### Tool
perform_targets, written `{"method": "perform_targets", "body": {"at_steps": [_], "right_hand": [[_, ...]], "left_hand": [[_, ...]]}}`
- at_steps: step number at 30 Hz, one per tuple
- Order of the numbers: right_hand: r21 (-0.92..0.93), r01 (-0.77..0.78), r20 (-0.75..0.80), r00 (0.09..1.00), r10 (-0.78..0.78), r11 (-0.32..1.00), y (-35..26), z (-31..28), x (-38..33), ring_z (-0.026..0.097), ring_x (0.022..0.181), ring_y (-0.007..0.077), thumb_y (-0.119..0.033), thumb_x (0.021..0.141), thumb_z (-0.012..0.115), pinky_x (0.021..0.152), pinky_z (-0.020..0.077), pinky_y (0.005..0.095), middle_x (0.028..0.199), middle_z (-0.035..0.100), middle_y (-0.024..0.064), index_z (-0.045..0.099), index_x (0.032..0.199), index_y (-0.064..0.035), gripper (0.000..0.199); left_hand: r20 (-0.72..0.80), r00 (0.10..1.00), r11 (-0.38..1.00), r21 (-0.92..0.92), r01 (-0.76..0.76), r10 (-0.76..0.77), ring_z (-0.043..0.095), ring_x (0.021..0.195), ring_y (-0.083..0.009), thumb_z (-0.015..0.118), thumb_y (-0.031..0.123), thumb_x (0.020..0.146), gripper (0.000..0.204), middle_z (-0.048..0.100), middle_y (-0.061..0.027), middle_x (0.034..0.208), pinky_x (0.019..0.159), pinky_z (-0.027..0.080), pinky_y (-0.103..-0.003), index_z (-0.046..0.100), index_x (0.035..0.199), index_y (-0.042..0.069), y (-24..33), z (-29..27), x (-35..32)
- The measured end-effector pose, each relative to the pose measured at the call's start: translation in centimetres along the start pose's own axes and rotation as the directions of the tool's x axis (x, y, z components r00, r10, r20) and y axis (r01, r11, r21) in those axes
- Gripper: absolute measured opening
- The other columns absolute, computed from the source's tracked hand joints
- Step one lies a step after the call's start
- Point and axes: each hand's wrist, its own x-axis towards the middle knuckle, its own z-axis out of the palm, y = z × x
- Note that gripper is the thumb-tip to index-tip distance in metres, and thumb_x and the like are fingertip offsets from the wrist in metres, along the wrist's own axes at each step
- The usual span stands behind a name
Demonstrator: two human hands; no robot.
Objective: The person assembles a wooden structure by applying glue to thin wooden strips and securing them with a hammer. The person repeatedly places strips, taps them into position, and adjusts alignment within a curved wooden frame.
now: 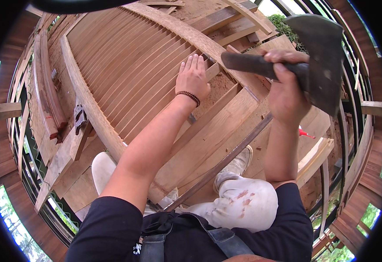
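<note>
My right hand point(289, 94) is closed round the dark handle of a hatchet point(325, 61), close up to its broad blade. The hatchet is raised at the right, over the panel's edge, with its handle pointing left. A wooden louvred panel point(82, 85) lies in front of me, its many thin slats point(125, 56) set in rows between light rails. My left hand point(191, 81) rests on the slats near the panel's right end, fingers stretched out and holding nothing. By it, a gap in the panel shows sawdust beneath.
A long dark bar point(226, 159) slants from my lap toward the right. Wood offcuts point(217, 19) lie at the back. Dark reddish boards point(46, 94) stand at the left. A small red-tipped object point(304, 132) is near my right forearm. Slatted railings surround the work area.
</note>
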Motion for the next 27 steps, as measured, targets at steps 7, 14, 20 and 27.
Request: {"method": "perform_targets", "body": {"at_steps": [7,14,20,27], "right_hand": [[-0.075,-0.155,-0.078,0.986,0.149,0.985,3.9,1.9,1.5,0.071,0.088,0.0162,0.009,0.092,0.062,0.082,0.0574,0.0310,0.093,0.071,0.0068,0.065,0.098,0.0023,0.009],[-0.278,-0.055,-0.056,0.998,0.041,0.959,2.9,1.7,-0.4,0.069,0.094,0.0192,0.006,0.092,0.060,0.093,0.0551,0.0353,0.095,0.070,0.0097,0.061,0.102,-0.0027,0.013],[-0.029,-0.078,-0.146,0.987,0.072,0.997,1.5,0.5,0.8,0.069,0.092,0.0182,0.001,0.097,0.061,0.090,0.0567,0.0360,0.094,0.071,0.0081,0.063,0.098,-0.0013,0.004],[-0.342,-0.008,0.015,1.000,0.014,0.940,4.7,-0.5,-2.5,0.070,0.098,0.0298,0.008,0.091,0.058,0.102,0.0546,0.0539,0.099,0.071,0.0180,0.060,0.110,-0.0022,0.022]], "left_hand": [[0.023,1.000,0.999,0.042,-0.021,0.020,0.038,0.153,-0.0323,0.074,0.020,0.085,0.080,0.042,-0.0219,0.162,0.127,0.030,-0.046,0.041,0.154,-0.004,0.2,0.2,0.0],[-0.028,0.999,1.000,0.000,-0.016,0.016,0.040,0.152,-0.0335,0.076,0.016,0.081,0.080,0.045,-0.0225,0.160,0.126,0.033,-0.047,0.044,0.151,-0.004,0.2,0.3,0.3],[-0.015,1.000,1.000,0.001,-0.024,0.024,0.039,0.152,-0.0325,0.078,0.018,0.081,0.082,0.044,-0.0220,0.161,0.126,0.032,-0.047,0.043,0.152,-0.004,0.3,0.6,-0.1],[0.001,1.000,1.000,0.016,-0.017,0.017,0.039,0.152,-0.0330,0.078,0.017,0.081,0.082,0.043,-0.0222,0.161,0.127,0.032,-0.046,0.043,0.152,-0.004,0.7,-0.3,0.5]]}}
